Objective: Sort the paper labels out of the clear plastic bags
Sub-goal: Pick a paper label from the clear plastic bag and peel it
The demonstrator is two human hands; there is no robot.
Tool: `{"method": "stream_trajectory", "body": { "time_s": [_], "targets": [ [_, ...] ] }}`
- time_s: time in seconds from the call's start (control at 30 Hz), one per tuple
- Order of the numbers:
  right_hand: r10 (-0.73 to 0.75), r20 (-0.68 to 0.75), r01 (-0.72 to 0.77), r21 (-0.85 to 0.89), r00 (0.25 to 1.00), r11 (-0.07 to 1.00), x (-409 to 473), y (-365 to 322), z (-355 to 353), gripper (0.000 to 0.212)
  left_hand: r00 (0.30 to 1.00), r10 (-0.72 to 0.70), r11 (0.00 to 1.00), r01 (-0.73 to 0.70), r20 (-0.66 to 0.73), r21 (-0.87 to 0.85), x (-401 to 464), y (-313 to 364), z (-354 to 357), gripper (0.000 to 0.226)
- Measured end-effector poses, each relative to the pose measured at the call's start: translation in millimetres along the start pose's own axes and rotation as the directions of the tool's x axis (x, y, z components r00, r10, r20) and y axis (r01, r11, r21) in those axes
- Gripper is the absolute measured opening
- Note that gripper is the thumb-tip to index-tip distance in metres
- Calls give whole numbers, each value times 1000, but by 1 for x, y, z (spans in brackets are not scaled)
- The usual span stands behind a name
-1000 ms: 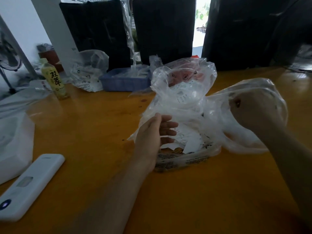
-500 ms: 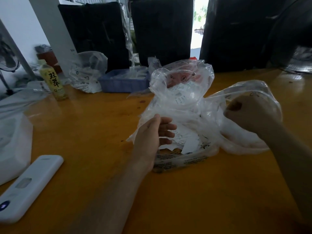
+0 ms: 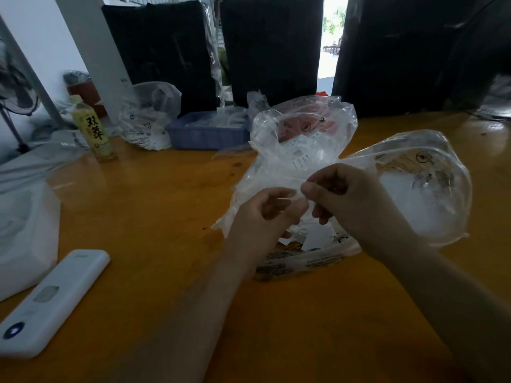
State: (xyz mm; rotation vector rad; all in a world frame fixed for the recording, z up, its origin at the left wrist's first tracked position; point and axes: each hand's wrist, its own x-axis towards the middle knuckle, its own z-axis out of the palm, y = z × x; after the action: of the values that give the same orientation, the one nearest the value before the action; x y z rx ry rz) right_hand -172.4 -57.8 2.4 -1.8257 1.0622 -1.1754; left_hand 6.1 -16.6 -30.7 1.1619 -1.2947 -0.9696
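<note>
- Step: both hands, left hand [image 3: 272, 210] and right hand [image 3: 341, 193], pinch the clear plastic bag [image 3: 414, 183] edge at frame centre.
- Paper labels [image 3: 315, 239] lie beneath, on the surface [image 3: 166, 217].
- Next, likely: spread the opening, reach inside.

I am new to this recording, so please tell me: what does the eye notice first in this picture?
First, the two hands meeting at the centre: the left hand and right hand pinch the edge of a clear plastic bag. Behind them stands a heap of bags with paper labels inside. A white remote lies on the orange table, near left.
</note>
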Motion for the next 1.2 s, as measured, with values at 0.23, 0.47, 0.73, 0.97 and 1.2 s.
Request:
{"method": "stream_trajectory", "body": {
  "time_s": [0.23,0.47,0.73,0.97,1.2],
  "targets": [
    [22,46,-22,-2,999,1000,-2,5,0,16,991,-31,990,13,-128,-137,4,-1,-4,13],
    [0,-40,0,2,999,1000,-1,6,-1,10,987,-81,970,45,-141,-239,7,-2,-2,6],
    [56,78,-51,-71,995,996,-2,2,0,40,992,-23,985,2,-123,-173,7,-4,-4,8],
    [21,48,-20,-30,999,999,-5,3,1,9,999,-20,993,15,-37,-120,4,-4,-2,33],
    [36,-42,-37,-40,998,999,-5,4,4,23,995,-66,982,52,-75,-179,6,-6,-4,8]
  ]
}}
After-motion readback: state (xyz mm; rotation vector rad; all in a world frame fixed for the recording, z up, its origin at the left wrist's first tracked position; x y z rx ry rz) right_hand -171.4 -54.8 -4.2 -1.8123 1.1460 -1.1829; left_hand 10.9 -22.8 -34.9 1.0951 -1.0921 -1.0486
